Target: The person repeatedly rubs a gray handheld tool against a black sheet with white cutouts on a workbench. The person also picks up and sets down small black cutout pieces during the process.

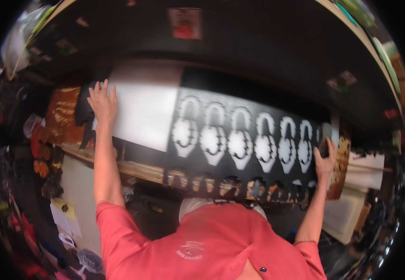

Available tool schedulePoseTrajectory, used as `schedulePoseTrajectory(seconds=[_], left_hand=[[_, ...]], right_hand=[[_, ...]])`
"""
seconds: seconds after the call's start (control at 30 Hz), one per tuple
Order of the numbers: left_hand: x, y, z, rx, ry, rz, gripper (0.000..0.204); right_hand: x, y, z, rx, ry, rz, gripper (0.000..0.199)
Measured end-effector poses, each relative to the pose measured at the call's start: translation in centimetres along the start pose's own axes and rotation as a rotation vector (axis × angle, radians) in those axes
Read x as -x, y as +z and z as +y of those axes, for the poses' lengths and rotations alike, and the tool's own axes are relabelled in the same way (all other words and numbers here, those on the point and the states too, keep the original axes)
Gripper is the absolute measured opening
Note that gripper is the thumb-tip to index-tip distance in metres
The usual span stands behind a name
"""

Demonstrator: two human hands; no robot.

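Observation:
A long black sheet (277,173) with a row of several cut-out shapes lies across the bench, and white shows through the openings. Next to it on the left is a plain white sheet (144,109), blurred by motion. My left hand (103,103) rests at the white sheet's left end with its fingers spread, beside a bunched black cloth (85,109). At the far right end of the black sheet, my right hand (325,158) has thumb and fingers on either side of a grey-topped dark block (326,131). Its contact with the block is partly blurred.
A dark upright panel (258,42) with small labels rises behind the work. Worn brown boards (64,114) flank both ends. The wooden bench edge (139,171) runs before me, where the black sheet's cut-out lower edge overhangs. Papers (64,217) hang at the lower left.

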State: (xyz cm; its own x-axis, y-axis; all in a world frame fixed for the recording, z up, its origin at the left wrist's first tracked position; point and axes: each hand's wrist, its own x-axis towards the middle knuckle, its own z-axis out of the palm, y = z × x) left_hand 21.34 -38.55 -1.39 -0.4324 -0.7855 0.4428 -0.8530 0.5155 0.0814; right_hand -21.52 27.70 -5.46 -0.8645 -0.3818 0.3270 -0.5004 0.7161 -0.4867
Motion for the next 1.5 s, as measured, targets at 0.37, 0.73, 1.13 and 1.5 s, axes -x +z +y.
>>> schedulePoseTrajectory(seconds=[0.37, 0.73, 1.13, 1.5], left_hand=[[10.7, -1.4, 26.9, 0.336, 0.528, -0.314, 0.075], [18.9, -6.0, 24.2, 0.394, 0.563, -0.338, 0.078], [20.7, -7.9, 25.1, 0.412, 0.517, -0.389, 0.079], [13.7, -6.2, 16.6, 0.494, 0.496, -0.297, 0.060]], right_hand=[[0.6, -1.4, -2.9, -0.054, -0.029, 0.009, 0.065], [7.4, -5.6, -2.8, -0.124, 0.101, -0.045, 0.064], [1.8, 1.5, -14.4, -0.498, -0.032, -0.150, 0.061], [2.0, 3.5, -16.1, -0.238, -0.324, -0.285, 0.074]])
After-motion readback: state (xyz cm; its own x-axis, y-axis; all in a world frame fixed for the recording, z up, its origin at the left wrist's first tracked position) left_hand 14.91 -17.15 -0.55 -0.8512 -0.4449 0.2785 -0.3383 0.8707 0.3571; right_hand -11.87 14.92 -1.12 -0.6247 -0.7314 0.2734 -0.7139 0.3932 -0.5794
